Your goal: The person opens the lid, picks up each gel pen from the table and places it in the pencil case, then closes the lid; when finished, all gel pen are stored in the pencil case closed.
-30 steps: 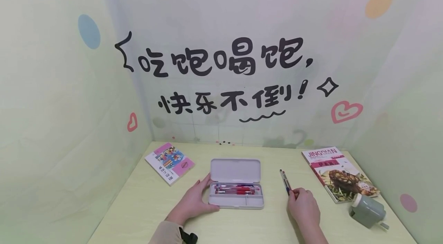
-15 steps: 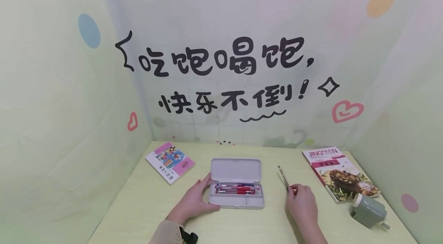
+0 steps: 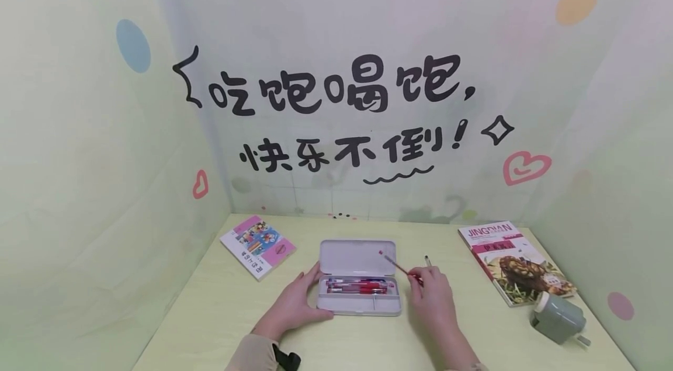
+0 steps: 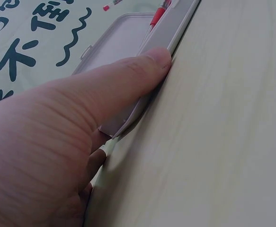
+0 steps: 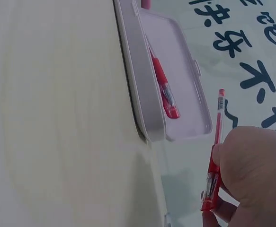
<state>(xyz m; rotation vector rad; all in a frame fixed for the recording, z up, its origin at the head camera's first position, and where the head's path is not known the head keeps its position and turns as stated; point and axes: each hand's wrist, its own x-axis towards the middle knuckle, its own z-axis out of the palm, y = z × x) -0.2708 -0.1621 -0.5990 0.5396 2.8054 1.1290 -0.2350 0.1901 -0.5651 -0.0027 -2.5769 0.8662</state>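
A pale lilac pencil case (image 3: 347, 304) lies with its lid (image 3: 347, 257) raised on the table. Several pens (image 3: 357, 287), mostly red, fill its rear compartment. My left hand (image 3: 295, 308) grips the case's left end, thumb along the front edge and fingers at the back left. To the right of the case, my right hand (image 3: 433, 304) pinches a red gel pen (image 5: 213, 175) between thumb and fingers. This pen slants up and left, one end in front of the lid in the head view. Another pen (image 3: 428, 261) shows beyond my right hand, its lower part hidden.
A small pink-and-white booklet (image 3: 257, 247) lies at the back left. At the right are a magazine (image 3: 515, 263) with a food picture and a grey-green pencil sharpener (image 3: 558, 318) with a crank. Printed fabric walls enclose the table (image 3: 210, 324).
My right hand has lifted a red pen from the table and carried it left toward the case, turning it leftward. The other pen stays behind. My left hand holds its place.
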